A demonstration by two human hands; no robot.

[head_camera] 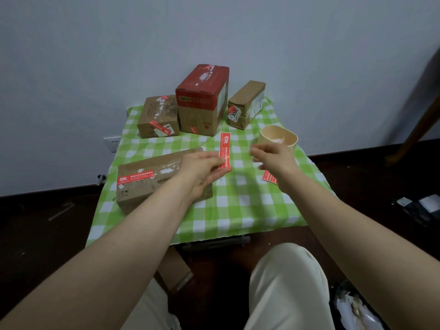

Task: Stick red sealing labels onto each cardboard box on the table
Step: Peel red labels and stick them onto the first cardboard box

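My left hand (202, 170) pinches the lower end of a long red sealing label (225, 145), which stands upright above the table. My right hand (273, 158) hovers just right of it with fingers loosely curled, holding nothing that I can see. A flat cardboard box (142, 186) with a red label on top lies under my left forearm. At the back stand a small brown box (158, 117), a tall red-topped box (202, 101) and a narrow brown box (246, 103), each showing a red label.
A tan bowl (278, 136) stands at the right of the green checked tablecloth (238, 206). More red labels (269, 177) lie beneath my right wrist. Another cardboard box (173, 270) sits on the dark floor under the table's front edge, by my knees.
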